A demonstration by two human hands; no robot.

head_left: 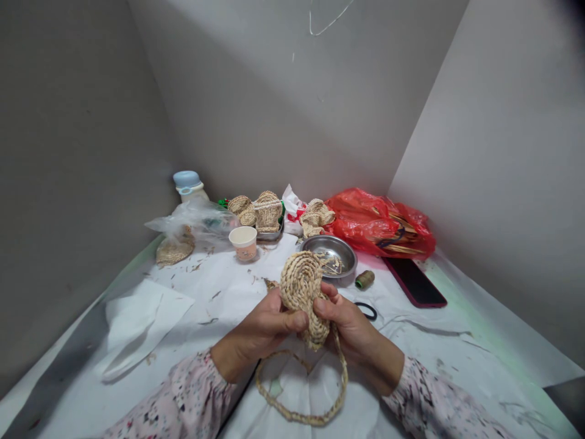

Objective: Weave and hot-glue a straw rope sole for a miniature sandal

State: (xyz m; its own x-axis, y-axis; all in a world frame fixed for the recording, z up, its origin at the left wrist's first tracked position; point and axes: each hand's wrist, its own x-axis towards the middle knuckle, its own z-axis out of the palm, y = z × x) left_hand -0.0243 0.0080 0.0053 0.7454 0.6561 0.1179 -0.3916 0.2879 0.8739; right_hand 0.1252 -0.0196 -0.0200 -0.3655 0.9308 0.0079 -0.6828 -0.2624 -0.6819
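Observation:
Both hands grip a woven straw oval [301, 297], a coiled braid of dried plant fibre. My left hand [260, 323] holds its near left edge, and my right hand [347, 323] pinches its right side. A braided straw cord [301, 402] runs from the oval's lower end and hangs in a long loop below my hands, above the white sheet. Part of the oval's lower section is hidden behind my fingers. Close beyond my right hand lie a green-brown thread spool [364, 279] and a black loop [366, 311], perhaps a scissor handle.
A steel bowl [329, 256] of straw scraps sits near a red plastic bag [379, 225] and a black phone [414, 281]. Woven straw pieces [267, 210], a paper cup [243, 242], a clear bag [196, 222] and a blue-capped bottle [189, 186] stand behind. Grey walls enclose three sides.

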